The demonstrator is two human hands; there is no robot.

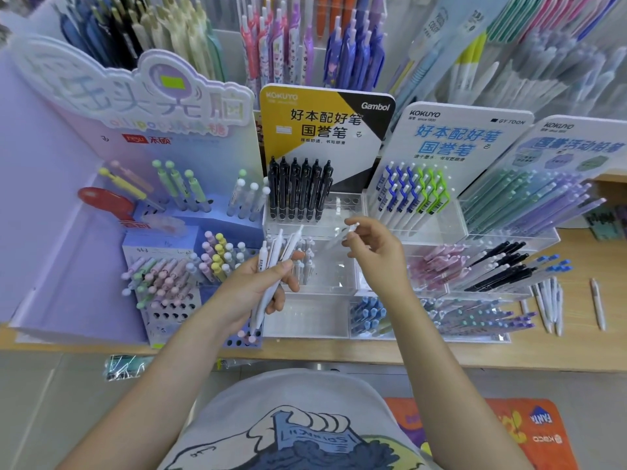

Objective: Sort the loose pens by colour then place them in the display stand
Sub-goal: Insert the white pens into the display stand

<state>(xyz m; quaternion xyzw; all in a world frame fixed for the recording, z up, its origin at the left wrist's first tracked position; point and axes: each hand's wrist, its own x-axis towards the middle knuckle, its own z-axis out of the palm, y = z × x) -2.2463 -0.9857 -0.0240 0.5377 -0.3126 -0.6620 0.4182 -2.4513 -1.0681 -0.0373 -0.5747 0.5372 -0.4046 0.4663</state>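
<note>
On the far left of the wooden table (339, 351) stands a lilac stand (163, 283) holding pastel pens upright and slanted in punched holes. Just right of it, the left hand (258, 286) grips a bundle of white pens (274, 262); its fingers curl round their middles with the thumb laid across the front. The bundle's long axis runs from lower left to upper right, clicker ends pointing up and away from the person, tips reaching down past the palm. Behind the bundle is the clear display stand (305, 317), its back row filled with black pens (300, 191) standing upright beneath a yellow card.

The right hand (373, 249) hovers over that stand's middle tier and pinches a single pale pen (339, 237) between thumb and fingertips. This pen is blurred; it lies slanted, one end up by the fingertips, the other pointing down-left toward the bundle, near it but apart.

Farther right, a few white pens (549, 305) lie loose on the table, roughly parallel, pointing away from the person.
</note>
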